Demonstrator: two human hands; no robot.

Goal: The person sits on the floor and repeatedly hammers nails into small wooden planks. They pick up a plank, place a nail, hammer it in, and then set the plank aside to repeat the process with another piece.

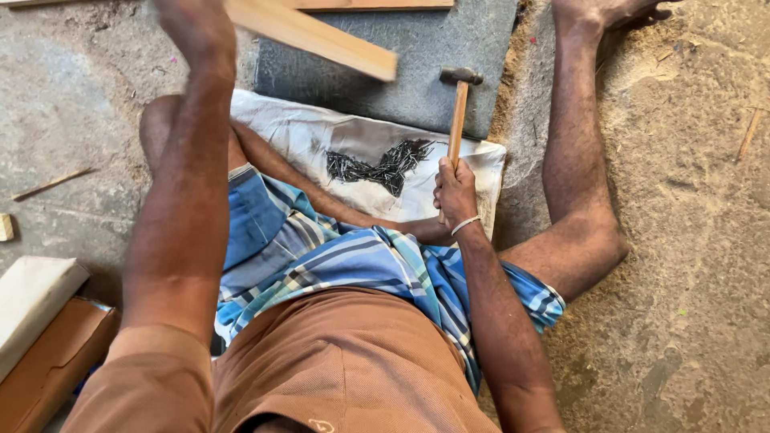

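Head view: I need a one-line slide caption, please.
Seated person's right hand grips a hammer above nails on white cloth; left hand holds a wooden strip.

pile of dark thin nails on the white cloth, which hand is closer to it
Right. The right hand grips the wooden-handled hammer just beside the pile of dark thin nails; the left hand is raised far off, at the pale wooden plank.

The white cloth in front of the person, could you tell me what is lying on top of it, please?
A heap of dark nails lies on the white cloth. The right hand holds a hammer over its right side. The cloth's near edge is hidden behind the legs.
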